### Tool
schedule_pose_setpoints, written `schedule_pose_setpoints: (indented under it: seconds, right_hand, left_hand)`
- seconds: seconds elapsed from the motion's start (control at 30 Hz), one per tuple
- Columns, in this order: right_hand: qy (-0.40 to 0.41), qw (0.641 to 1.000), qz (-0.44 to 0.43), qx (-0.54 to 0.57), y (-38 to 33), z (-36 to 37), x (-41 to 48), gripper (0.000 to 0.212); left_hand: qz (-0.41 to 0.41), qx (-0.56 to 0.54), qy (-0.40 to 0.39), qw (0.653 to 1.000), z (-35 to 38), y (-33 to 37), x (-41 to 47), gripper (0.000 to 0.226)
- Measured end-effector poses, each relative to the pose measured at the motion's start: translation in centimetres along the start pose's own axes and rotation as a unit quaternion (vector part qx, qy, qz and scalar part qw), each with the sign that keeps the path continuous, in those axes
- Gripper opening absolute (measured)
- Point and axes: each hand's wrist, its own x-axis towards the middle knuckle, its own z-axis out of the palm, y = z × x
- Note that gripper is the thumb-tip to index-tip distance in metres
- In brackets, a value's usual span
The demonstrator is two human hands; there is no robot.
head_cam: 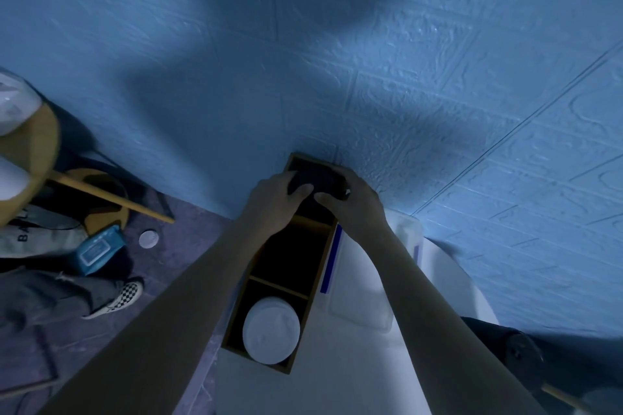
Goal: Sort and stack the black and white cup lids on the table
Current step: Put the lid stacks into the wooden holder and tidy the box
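Item 1: stack of black round plastic cup lids [315,178], sitting in the far compartment of a long brown wooden three-compartment box [256,360], at 12 o'clock of the box, close against the blue textured wall [337,61]. How many lids are in it cannot be told in the dim light.

Item 2: left hand [273,202], reaching in from 7 o'clock, fingers curling over the 9 o'clock side of the black stack, thumb lying along its near edge.

Item 3: right hand [354,202], reaching in from 5 o'clock, fingers wrapping the 3 o'clock side of the same stack, thumb nearly meeting the left thumb. Both hands are gripping the stack between them.

Item 4: stack of white round plastic cup lids [271,330], resting in the near compartment, at 6 o'clock of the box. The middle compartment is showing only dark.

Item 5: white round table [337,381], carrying the box.

Item 6: clear plastic container [367,296] with a blue tape strip [332,259], lying just beside the box at its 3 o'clock.

Item 7: floor goods at 9 o'clock of the table: a blue flat packet [96,251], a small white disc [148,238], a checkered shoe [118,296] and a round wooden stool [30,158].
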Motion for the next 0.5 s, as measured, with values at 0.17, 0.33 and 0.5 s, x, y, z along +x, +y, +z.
schedule_pose_setpoints:
  seconds: [0.17,0.33,0.5]
  right_hand:
    - [-0.006,0.999,-0.010,-0.037,0.5,0.3,0.2,0.056]
    - [-0.017,0.997,-0.010,-0.076,1.5,1.0,0.8,0.057]
    - [-0.001,0.994,-0.013,-0.105,2.3,1.3,1.0,0.058]
  left_hand:
    - [-0.011,0.042,0.038,0.998,0.6,0.1,-0.1,0.044]
    - [0.004,0.097,0.068,0.993,1.2,-0.2,0.1,0.043]
    - [0.006,0.155,0.091,0.984,1.9,-0.7,0.7,0.034]
